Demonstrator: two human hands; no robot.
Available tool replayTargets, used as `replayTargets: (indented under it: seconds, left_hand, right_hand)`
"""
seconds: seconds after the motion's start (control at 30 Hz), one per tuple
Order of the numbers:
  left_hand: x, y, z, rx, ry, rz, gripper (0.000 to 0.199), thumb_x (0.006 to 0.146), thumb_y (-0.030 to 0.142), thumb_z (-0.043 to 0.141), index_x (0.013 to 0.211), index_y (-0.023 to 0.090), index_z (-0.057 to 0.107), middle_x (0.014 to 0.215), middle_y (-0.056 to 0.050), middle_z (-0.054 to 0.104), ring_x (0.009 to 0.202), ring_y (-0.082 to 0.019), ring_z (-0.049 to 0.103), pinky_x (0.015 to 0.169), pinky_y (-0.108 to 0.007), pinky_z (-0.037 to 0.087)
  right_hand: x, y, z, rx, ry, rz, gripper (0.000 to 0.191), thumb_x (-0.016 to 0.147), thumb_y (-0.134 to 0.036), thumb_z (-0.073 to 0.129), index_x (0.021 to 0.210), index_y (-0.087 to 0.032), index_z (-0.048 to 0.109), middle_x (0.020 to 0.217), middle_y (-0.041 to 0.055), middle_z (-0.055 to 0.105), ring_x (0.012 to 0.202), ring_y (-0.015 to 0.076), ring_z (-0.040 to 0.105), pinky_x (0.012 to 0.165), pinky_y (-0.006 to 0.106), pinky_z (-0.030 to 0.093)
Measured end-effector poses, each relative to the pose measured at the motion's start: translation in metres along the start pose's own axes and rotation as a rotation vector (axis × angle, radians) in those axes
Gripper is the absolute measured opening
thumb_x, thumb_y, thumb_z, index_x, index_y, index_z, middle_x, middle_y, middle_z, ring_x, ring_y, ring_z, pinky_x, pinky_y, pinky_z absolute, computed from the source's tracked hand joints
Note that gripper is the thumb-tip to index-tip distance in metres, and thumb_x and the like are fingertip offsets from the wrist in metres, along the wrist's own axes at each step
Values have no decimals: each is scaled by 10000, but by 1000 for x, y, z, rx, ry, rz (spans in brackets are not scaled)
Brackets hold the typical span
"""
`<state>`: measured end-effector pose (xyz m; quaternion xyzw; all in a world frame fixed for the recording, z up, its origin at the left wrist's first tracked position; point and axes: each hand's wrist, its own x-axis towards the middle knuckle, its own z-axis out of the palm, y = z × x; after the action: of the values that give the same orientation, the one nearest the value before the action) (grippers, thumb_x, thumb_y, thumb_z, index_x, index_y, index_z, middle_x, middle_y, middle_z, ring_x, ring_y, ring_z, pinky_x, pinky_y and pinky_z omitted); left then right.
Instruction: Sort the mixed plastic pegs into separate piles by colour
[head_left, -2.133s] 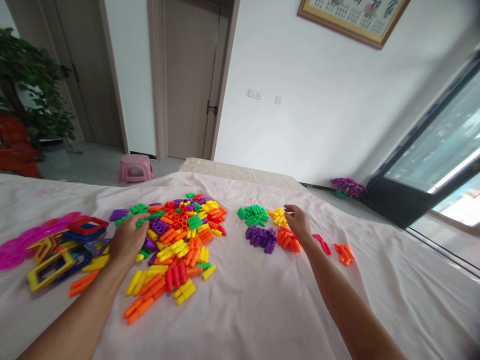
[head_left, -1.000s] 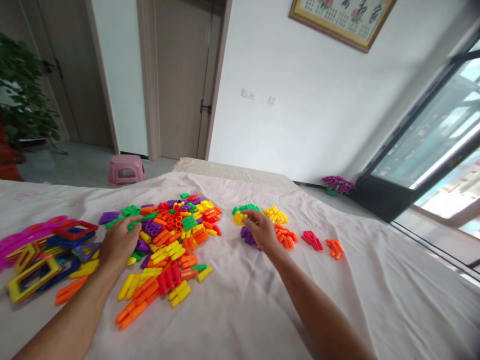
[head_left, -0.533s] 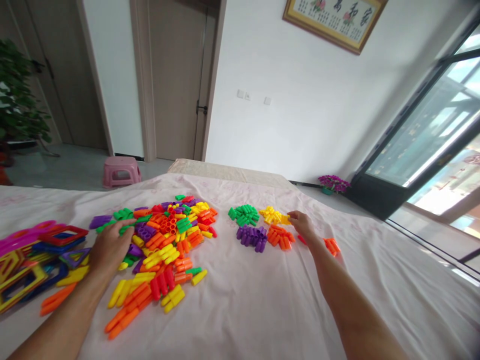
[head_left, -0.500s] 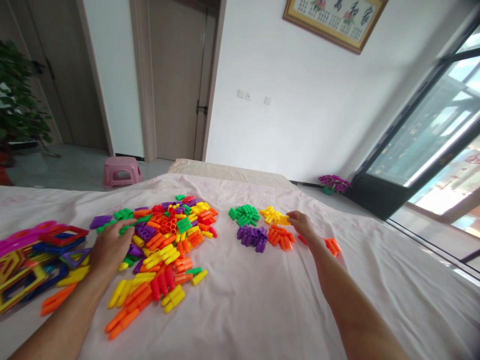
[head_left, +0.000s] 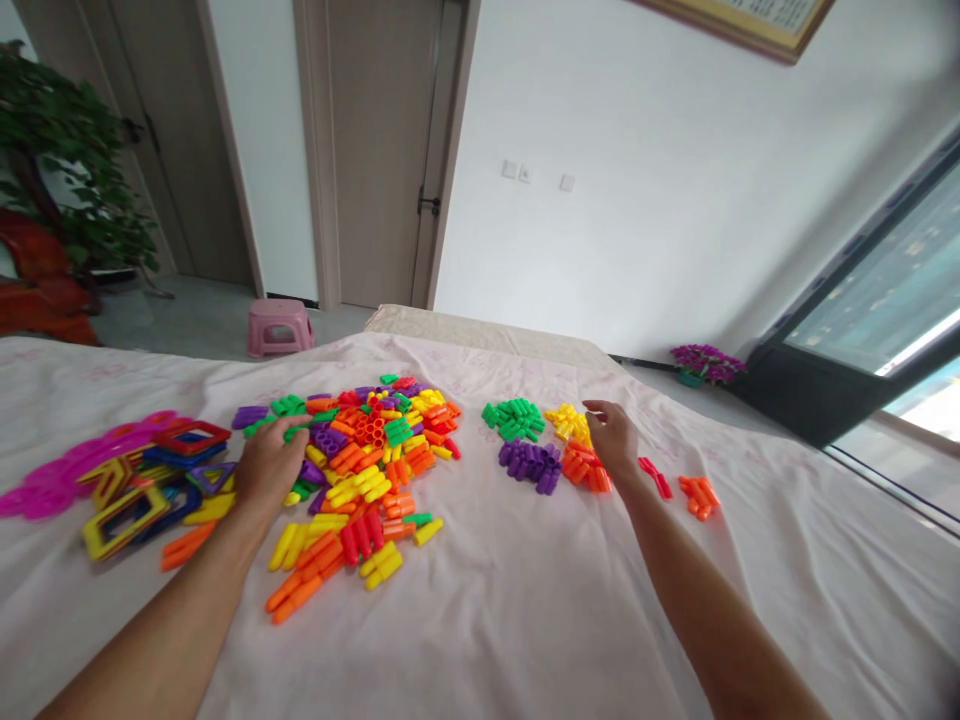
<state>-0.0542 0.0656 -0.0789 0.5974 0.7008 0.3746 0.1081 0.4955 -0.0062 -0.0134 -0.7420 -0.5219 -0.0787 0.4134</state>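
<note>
My left hand (head_left: 274, 462) is at the left side of a mixed pile of bullet-shaped plastic building blocks (head_left: 367, 475). Its thumb and fingers close around a green block (head_left: 298, 434), partly hidden by the fingers. To the right, my right hand (head_left: 615, 437) hovers beside a small heap of yellow blocks (head_left: 570, 424), fingers slightly apart and nothing visible between them. Close by lie sorted heaps of green blocks (head_left: 516, 419), purple blocks (head_left: 531, 465) and orange blocks (head_left: 585, 467). Red blocks (head_left: 655, 478) lie right of my right wrist.
More orange blocks (head_left: 699, 496) sit farther right. Frame-shaped colored tiles (head_left: 135, 515) and magenta pieces (head_left: 71, 475) lie at the left. A pale cloth (head_left: 510, 610) with wrinkles covers the surface. Beyond it stand a pink stool (head_left: 280, 327) and a potted plant (head_left: 67, 170).
My right hand has let go of a yellow block at the yellow heap, and its fingers have parted. My left hand stays at the pile. The view has shifted left and down.
</note>
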Motion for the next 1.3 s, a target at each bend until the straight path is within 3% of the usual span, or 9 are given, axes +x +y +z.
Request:
replayTargets:
  seconds: [0.1,0.27,0.4,0.57,0.67,0.83,1.03,1.17,1.3]
  left_hand:
    - [0,1,-1,4,-2,-2,396,877,395,471,1154,254,716,1172,-88,692,1084,-281,631,921,-382,503]
    - [-1,3,-2,0,-8,11,395,883,386,459,1151,246,714,1187,-95,688,1119,-287,622,960,-399,491]
    - [-2,5,-4,-7,-7,13,397,881,372,459,1152,236,715,1197,-96,687,1131,-283,619,974,-391,486]
    - [-2,5,-5,3,-23,7,393,884,380,456,1155,249,709,1184,-89,686,1084,-285,631,936,-390,495]
    - [-2,4,-5,18,-48,-6,395,894,395,450,1162,254,703,1157,-89,691,1038,-284,640,890,-386,502]
    - [-2,6,-7,32,-89,-45,399,896,401,444,1181,264,687,1158,-85,687,1036,-290,636,864,-390,497]
    - [-2,10,-9,40,-105,-45,411,907,419,432,1187,255,684,1256,-103,657,1129,-306,614,917,-401,486]
    - [-1,8,-7,21,-90,-36,397,896,397,454,1176,250,693,1249,-98,665,1107,-298,622,908,-392,492]
    - [-1,5,-5,23,-61,-22,384,891,396,469,1155,252,708,1193,-94,685,1046,-294,636,852,-384,503]
  right_hand:
    - [-38,-68,1,294,-220,-197,252,868,-335,577,1008,-189,727,939,65,726,809,192,660,741,314,528]
    - [-112,-155,6,374,-730,-508,119,895,-263,657,963,-199,730,935,48,713,778,146,651,710,257,503]
    - [-148,-177,18,306,-891,-611,132,867,-233,718,992,-192,720,951,44,699,795,140,641,728,239,496]
    - [-164,-182,26,140,-875,-744,132,905,-305,693,976,-194,699,949,58,691,911,187,625,790,267,482]
    - [-163,-182,19,148,-848,-714,109,919,-268,667,996,-191,673,963,55,683,860,172,625,735,252,474]
    - [-124,-159,2,300,-540,-519,131,967,-285,576,1040,-210,656,964,45,676,853,163,621,763,269,479]
    - [-26,-61,-7,123,-123,-139,246,902,-331,557,1018,-183,716,954,72,669,841,199,630,796,332,504]
    - [19,10,-14,-243,-91,77,370,870,-206,504,1164,-154,722,1091,122,663,951,207,639,874,316,487]
    - [33,51,-16,-380,-141,158,417,828,-101,485,1154,-135,743,1151,173,642,992,237,646,880,322,474]
